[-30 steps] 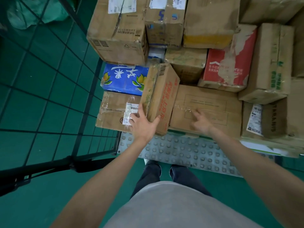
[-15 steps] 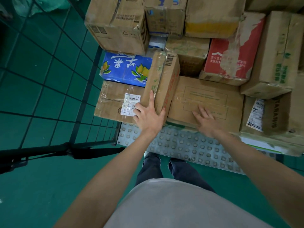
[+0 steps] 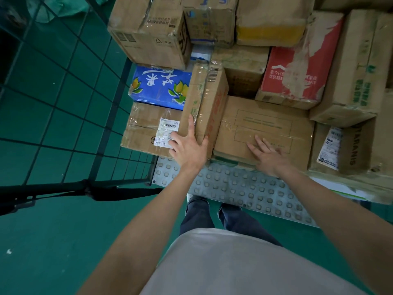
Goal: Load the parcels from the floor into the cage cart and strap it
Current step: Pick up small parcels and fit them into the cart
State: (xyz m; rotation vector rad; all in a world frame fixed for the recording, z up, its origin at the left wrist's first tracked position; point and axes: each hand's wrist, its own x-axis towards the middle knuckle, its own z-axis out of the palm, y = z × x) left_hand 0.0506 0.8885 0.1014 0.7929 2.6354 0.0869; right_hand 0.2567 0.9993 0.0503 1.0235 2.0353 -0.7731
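A narrow brown carton with red print (image 3: 207,103) stands on edge in the cage cart, between a labelled flat box (image 3: 146,128) and a wide flat brown box (image 3: 265,124). My left hand (image 3: 189,145) lies with straight fingers against the near end of the narrow carton. Flat on the near edge of the wide box presses my right hand (image 3: 265,155). The cart's studded metal floor (image 3: 234,188) shows just in front of these boxes.
More parcels fill the cart behind: a blue printed pack (image 3: 159,86), a red and white box (image 3: 293,75), several tall brown cartons. The cart's wire mesh side (image 3: 63,92) stands at the left, with a black strap (image 3: 89,189) hanging from its frame. Green floor lies below.
The narrow carton has gone from leaning to more upright and deeper between its neighbours. My left hand slid up its near end, and my right hand flattened onto the wide box.
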